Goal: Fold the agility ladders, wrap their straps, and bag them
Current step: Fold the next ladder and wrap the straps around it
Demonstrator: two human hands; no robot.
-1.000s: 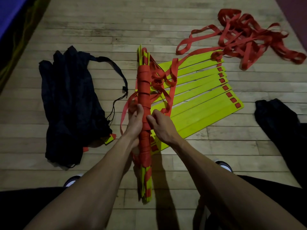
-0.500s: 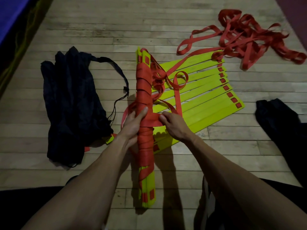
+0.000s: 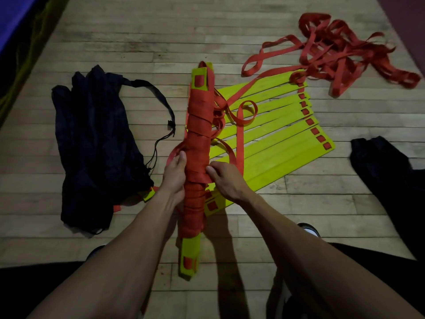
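Note:
A stacked bundle of yellow ladder rungs [image 3: 199, 143], wound with red strap, stands lengthwise in front of me above the wooden floor. My left hand [image 3: 175, 176] grips the bundle's left side at its middle. My right hand [image 3: 226, 180] pinches the loose red strap [image 3: 240, 143] against the bundle's right side. A second ladder's yellow rungs [image 3: 273, 139] lie fanned on the floor behind, their red straps [image 3: 340, 54] in a tangled heap at the far right. A dark drawstring bag [image 3: 96, 139] lies to the left with a yellow rung end poking from under it.
Another dark cloth [image 3: 388, 176] lies on the floor at the right. A blue mat edge [image 3: 13, 21] runs along the far left. My shoes [image 3: 308, 229] and dark-clothed legs frame the bottom of the view.
The bundle turned in my hands and now shows its flat face. My right hand drew the strap across the middle and came back against the bundle.

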